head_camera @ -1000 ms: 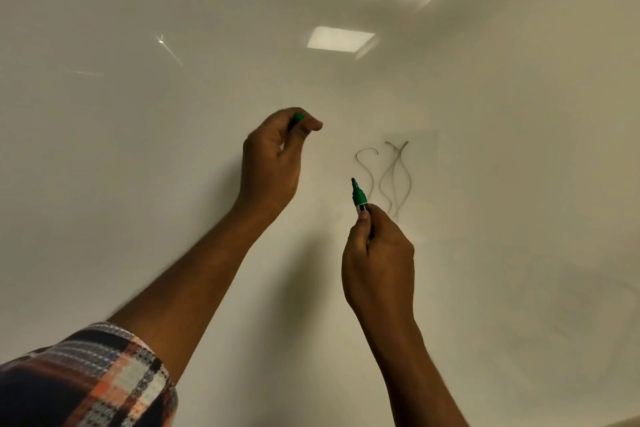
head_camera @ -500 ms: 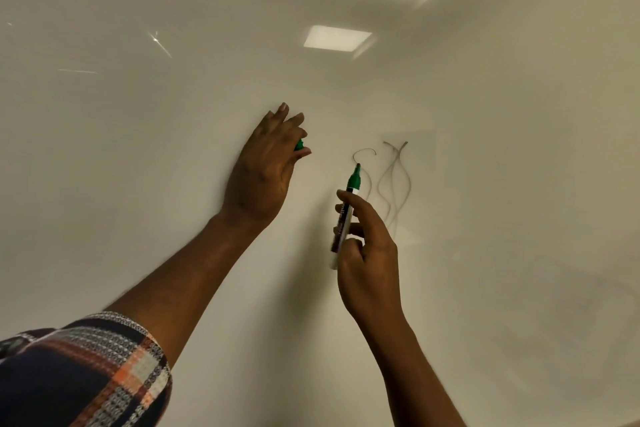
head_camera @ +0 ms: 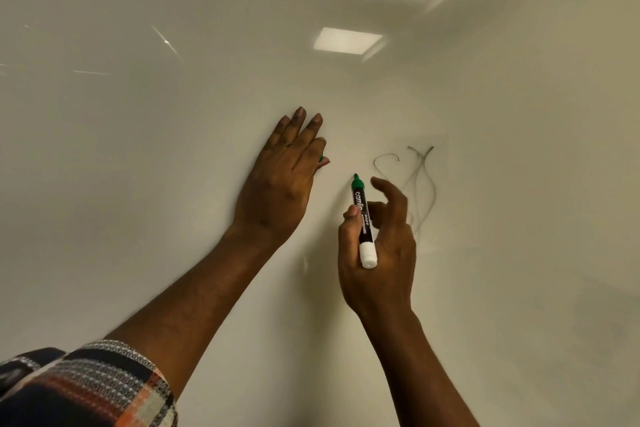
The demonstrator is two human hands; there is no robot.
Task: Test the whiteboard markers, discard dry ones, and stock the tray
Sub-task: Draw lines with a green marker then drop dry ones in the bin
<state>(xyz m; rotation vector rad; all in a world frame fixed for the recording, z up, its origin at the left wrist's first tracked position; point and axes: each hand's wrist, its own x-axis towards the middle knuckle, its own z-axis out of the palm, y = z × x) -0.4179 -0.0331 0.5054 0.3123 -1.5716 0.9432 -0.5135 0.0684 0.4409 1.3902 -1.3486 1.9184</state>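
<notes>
My left hand (head_camera: pixel 280 184) lies with straight fingers against the whiteboard (head_camera: pixel 156 156). A small green cap (head_camera: pixel 321 159) peeks out at its thumb side, tucked under the hand. To its right, my right hand (head_camera: pixel 381 267) grips an uncapped green whiteboard marker (head_camera: pixel 363 222) between thumb and fingers. The marker has a black label and a white end and points tip-up, just off the board. The index finger is lifted loosely. Thin grey wavy test lines (head_camera: pixel 420 184) are drawn on the board right of the marker tip.
The glossy board fills the view and mirrors two ceiling light panels (head_camera: pixel 348 40) at the upper right. A plaid sleeve (head_camera: pixel 86 388) covers my left upper arm at the bottom left. No tray or other markers are in sight.
My left hand went from a raised pinch on the cap to lying flat on the board. My right hand drew back and turned, so the marker's barrel now shows.
</notes>
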